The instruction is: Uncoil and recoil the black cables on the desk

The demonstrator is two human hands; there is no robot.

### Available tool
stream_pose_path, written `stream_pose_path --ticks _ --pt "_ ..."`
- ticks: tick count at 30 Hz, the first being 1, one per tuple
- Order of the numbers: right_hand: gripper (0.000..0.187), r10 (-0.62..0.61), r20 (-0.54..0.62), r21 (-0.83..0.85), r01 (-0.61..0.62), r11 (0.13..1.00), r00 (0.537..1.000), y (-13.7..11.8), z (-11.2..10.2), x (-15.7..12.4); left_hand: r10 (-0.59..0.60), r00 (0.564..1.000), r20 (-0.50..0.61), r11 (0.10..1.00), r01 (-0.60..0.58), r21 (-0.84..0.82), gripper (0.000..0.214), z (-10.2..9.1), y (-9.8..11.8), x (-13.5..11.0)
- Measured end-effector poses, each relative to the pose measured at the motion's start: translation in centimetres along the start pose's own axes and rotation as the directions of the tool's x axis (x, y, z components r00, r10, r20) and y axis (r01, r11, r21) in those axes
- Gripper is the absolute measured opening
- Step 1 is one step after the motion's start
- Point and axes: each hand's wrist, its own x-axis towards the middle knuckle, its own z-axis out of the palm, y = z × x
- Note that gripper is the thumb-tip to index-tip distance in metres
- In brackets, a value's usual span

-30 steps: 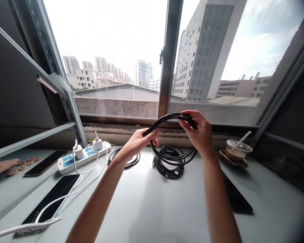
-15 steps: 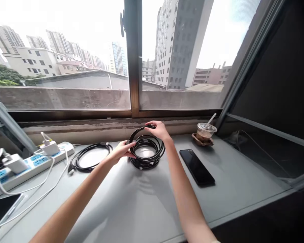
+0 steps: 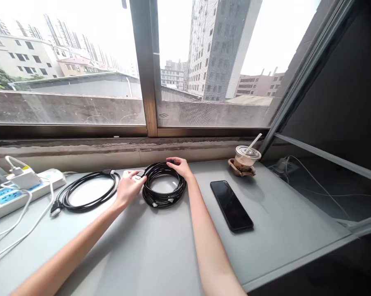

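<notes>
A thick coil of black cable (image 3: 183, 190) lies on the grey tabletop, with several loops stacked and pale plug ends showing at its near edge. My left hand (image 3: 130, 188) is closed at the coil's left side, pinching a cable end with a light-coloured connector (image 3: 140, 174). On the far side of the same coil, my right hand (image 3: 179, 167) grips the top loop between thumb and fingers. Left of my left hand rests another coiled black cable (image 3: 86, 206), flat on the table and untouched, its plugs at the near left and far right.
A black phone (image 3: 231, 205) lies to the right of my right forearm. Behind it a lidded drink cup (image 3: 247, 158) with a straw stands in a brown holder (image 3: 233, 167). At the left is a white power strip (image 3: 54, 176) with a charger (image 3: 24, 179) and white cords. A window spans the back.
The raised loop has come down onto the stacked coil, both hands lowering with it. The view has shifted, so things on the table appear further left.
</notes>
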Motion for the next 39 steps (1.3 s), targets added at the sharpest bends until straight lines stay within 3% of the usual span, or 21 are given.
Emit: stream_pose_path --ticks 3,11,22,34,39 --pt "0.031 0.028 0.022 0.069 -0.029 0.997 0.999 0.3 0.1 0.0 0.104 0.994 -0.021 0.989 -0.102 0.104 0.044 -0.1 -1.0 0.5" --pt "0.035 0.062 0.06 0.207 -0.073 0.976 0.996 0.9 0.4 -0.3 0.333 0.93 0.156 0.91 -0.36 0.207 0.045 0.1 -3.3 1.4" --pt "0.025 0.129 0.031 0.277 -0.133 0.952 0.991 2.0 0.4 -0.5 0.317 0.92 0.23 0.856 -0.382 0.348 0.045 0.3 -3.0 0.8" --pt "0.02 0.136 0.039 0.298 -0.141 0.944 0.99 2.1 0.1 -0.9 0.363 0.902 0.234 0.847 -0.424 0.32 0.038 0.4 -3.7 0.8" --pt "0.023 0.147 0.032 0.284 -0.151 0.947 0.989 2.0 -0.1 -1.3 0.389 0.904 0.177 0.851 -0.426 0.307 0.035 0.9 -3.6 0.2"
